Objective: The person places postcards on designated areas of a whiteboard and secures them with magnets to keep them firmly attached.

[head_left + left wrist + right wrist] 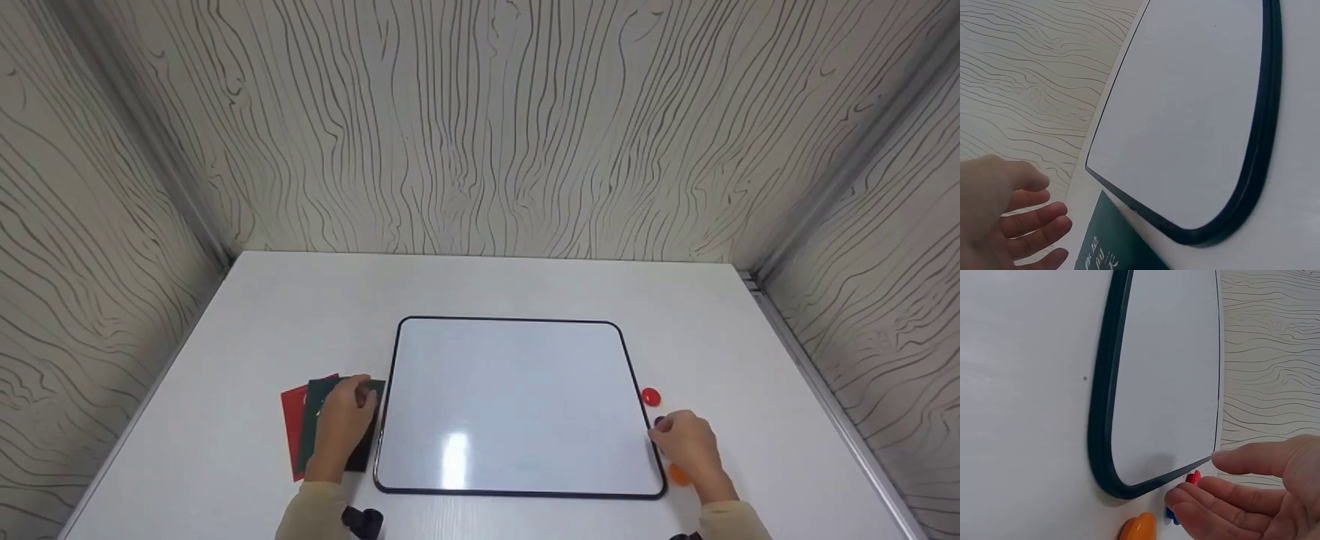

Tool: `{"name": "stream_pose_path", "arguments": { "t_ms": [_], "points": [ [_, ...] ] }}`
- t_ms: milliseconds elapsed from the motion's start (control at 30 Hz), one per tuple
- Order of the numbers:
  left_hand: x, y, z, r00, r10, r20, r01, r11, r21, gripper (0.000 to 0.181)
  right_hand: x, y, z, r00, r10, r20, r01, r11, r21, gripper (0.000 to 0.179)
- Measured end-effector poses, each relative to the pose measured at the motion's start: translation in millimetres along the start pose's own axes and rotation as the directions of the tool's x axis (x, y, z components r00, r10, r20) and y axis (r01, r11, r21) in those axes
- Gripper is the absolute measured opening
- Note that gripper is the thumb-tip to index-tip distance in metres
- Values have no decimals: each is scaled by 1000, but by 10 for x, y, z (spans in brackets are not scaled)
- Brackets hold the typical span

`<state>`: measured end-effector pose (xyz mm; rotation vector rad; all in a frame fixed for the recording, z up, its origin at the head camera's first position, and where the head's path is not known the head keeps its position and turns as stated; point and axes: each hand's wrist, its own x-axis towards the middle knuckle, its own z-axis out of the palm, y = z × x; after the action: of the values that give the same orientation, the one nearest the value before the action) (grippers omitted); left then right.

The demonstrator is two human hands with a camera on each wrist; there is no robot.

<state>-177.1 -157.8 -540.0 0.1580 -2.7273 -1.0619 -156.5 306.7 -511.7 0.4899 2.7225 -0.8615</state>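
Note:
A whiteboard (510, 405) with a dark frame lies flat on the table. At its left, my left hand (346, 416) is over a dark green booklet or card (309, 427) with white characters, its loosely bent fingers (1039, 228) holding nothing. A red card (292, 420) sticks out from under the green one. Near the board's right edge is my right hand (686, 442), thumb and fingers apart in the right wrist view, with nothing seen between them. A blue piece (1172, 515) shows partly behind its fingertips. A red round piece (1193, 477) lies beyond, and an orange one (1139, 527) lies nearer.
The white table (487, 285) reaches back to a wood-patterned wall (480, 135). Similar panels stand on the left (90, 247) and right (885, 247). Glare shows on the board's lower part.

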Motion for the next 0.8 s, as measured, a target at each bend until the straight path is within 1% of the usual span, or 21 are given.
{"name": "stream_pose_path", "arguments": {
  "t_ms": [33, 167, 433, 533, 633, 733, 800],
  "points": [
    [-3, -11, -4, 1000, 7, -13, -7, 1000, 5, 28, 3, 8, 5, 1000, -3, -4, 3, 1000, -1, 23],
    [-11, -54, -13, 999, 1, -38, 0, 1000, 24, 29, 16, 28, 28, 1000, -5, -9, 5, 1000, -2, 24],
    [-43, -152, -44, 995, -99, -22, 100, 994, 51, 32, 32, 11, 59, 999, 21, -29, -21, 1000, -2, 25],
    [-57, -181, -63, 988, -155, -10, 156, 986, 65, 36, 33, 10, 76, 999, 31, -45, -31, 1000, 4, 22],
    [-64, -204, -97, 977, -214, 2, 214, 974, 74, 40, 38, 12, 85, 998, 41, -57, -41, 999, 9, 19],
    [-72, -226, -131, 967, -257, 6, 255, 964, 75, 44, 54, 18, 83, 997, 54, -58, -54, 999, 9, 19],
    [-78, -240, -147, 962, -273, 8, 272, 959, 79, 45, 69, 22, 77, 996, 63, -55, -63, 998, 10, 19]
  ]
}}
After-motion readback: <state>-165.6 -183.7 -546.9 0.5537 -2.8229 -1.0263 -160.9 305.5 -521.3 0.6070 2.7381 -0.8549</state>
